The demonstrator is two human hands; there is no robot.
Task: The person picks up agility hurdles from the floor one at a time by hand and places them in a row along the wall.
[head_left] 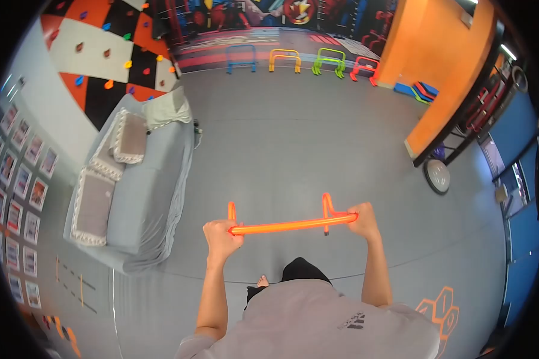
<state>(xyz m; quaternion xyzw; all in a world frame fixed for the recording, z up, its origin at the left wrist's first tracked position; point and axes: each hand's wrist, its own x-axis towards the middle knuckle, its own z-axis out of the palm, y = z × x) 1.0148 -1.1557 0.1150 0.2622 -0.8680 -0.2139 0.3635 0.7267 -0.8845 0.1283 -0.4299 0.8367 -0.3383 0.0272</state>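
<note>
An orange training hurdle point(293, 226) is held out in front of my body, off the floor, with its bar running crosswise. My left hand point(221, 238) is closed around the bar's left end. At the right end my right hand point(363, 219) wraps its fingers around the hurdle, slightly higher in view than the left. The hurdle's legs and feet point away from me, and parts of them are hidden behind the bar and my hands.
Along the far wall stand a blue hurdle point(241, 55), a yellow hurdle point(285, 52), green hurdles point(329, 55) and a red hurdle point(365, 63). A covered sofa point(153, 191) is at left. An orange pillar point(443, 78) and a balance dome point(438, 176) are at right.
</note>
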